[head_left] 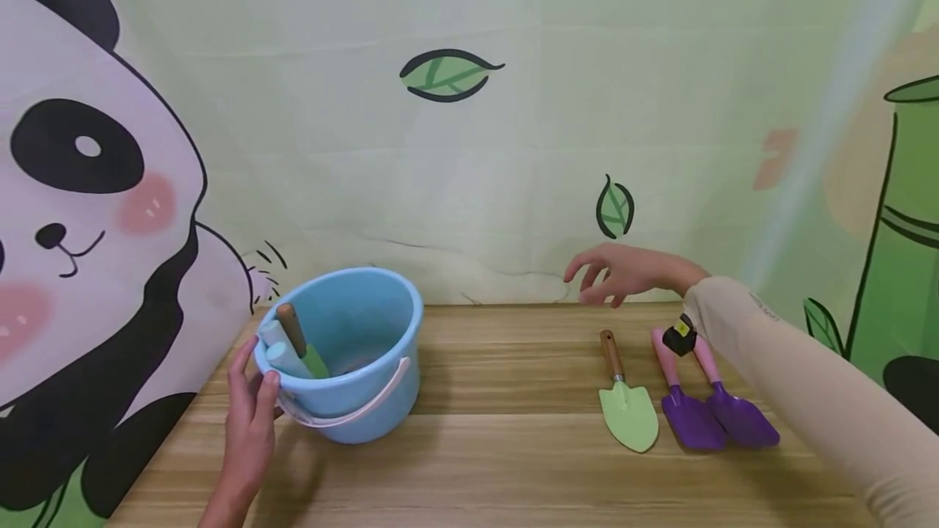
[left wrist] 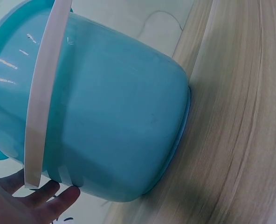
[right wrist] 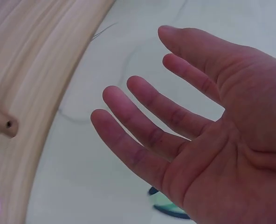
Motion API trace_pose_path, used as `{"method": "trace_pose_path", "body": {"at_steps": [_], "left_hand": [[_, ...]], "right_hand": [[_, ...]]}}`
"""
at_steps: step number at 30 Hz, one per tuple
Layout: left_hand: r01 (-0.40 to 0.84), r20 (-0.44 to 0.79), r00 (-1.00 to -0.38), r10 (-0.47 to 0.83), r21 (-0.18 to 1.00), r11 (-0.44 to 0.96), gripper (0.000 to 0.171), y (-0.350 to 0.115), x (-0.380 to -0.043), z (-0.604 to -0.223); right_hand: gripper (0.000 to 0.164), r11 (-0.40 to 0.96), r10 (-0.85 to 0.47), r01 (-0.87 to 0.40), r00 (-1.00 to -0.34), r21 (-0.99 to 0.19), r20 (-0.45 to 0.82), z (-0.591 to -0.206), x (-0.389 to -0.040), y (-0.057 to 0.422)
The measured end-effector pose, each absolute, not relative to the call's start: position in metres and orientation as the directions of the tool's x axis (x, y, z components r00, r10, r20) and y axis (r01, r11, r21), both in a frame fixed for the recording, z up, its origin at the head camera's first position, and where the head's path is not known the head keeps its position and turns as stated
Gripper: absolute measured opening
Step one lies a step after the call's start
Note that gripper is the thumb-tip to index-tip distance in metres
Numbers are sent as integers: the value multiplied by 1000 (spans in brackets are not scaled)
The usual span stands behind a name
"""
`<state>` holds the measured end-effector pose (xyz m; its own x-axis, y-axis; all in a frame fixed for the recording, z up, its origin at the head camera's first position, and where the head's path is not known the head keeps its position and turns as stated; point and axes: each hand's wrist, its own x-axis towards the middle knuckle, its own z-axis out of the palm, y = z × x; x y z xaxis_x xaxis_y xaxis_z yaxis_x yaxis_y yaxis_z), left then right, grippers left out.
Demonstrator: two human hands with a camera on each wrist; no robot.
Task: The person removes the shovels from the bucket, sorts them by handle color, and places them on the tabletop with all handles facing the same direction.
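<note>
A light blue bucket [head_left: 370, 414] stands on the wooden table at the left. My left hand [head_left: 249, 422] holds it at its left side, thumb by the rim and fingers against the outer wall under it. Inside lean a trowel with a wooden handle [head_left: 291, 329] and green blade, and two light blue handles [head_left: 284, 358] whose lower ends are hidden. My right hand [head_left: 623, 271] hovers in the air with loosely bent fingers and holds nothing. Below it lies a light green trowel [head_left: 629, 416] with a wooden handle.
Two purple shovels [head_left: 693, 420] with pink handles lie overlapping at the right, partly beneath the right forearm. A pale bail handle [head_left: 367, 407] hangs across the bucket's front. Behind the table [head_left: 506, 471] rises a cloth backdrop [head_left: 513, 226] printed with a panda and leaves.
</note>
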<state>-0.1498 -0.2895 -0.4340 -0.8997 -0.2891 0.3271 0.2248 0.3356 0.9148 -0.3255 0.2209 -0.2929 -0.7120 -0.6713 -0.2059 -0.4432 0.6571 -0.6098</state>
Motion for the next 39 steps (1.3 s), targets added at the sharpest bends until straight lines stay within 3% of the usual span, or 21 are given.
{"method": "trace_pose_path", "body": {"at_steps": [19, 39], "left_hand": [[237, 334, -900, -281, 915, 326, 61, -290, -149, -433], [243, 327, -902, -282, 924, 296, 62, -290, -150, -431]], "right_hand": [[45, 568, -754, -540, -644, -622, -130, -244, -322, 158], [46, 511, -775, -579, -630, -636, -49, -221, -328, 104]]}}
